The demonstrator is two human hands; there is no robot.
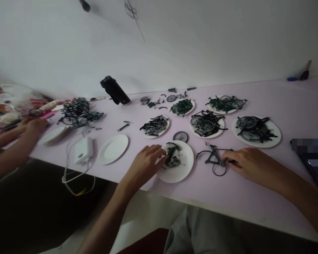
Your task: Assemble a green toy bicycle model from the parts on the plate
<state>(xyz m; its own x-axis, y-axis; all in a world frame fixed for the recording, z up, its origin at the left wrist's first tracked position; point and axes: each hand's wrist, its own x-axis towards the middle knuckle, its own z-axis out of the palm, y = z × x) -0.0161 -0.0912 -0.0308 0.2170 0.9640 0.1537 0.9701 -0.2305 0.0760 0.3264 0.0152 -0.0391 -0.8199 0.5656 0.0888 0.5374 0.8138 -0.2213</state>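
Note:
My left hand point(149, 160) reaches over the left rim of a white paper plate point(187, 167), its fingers at a dark green part point(171, 152) among small pieces; whether it grips that part is unclear. My right hand point(245, 163) rests at the right end of a dark miniature bicycle frame point(213, 155) on the pink table, its fingers pinched together round a small dark piece point(232, 161). A thin dark ring point(219, 170) lies below the frame. Behind the plate lies a spoked wheel point(180, 137).
Plates of bicycle parts point(274, 135) stand farther back. To the left are a bare plate point(113, 150), a white adapter point(84, 150) with cables, a black bottle point(115, 91) and a heap of bicycles point(78, 111). Another person's hands point(33, 125) work at far left. A dark device point(311, 162) is at right.

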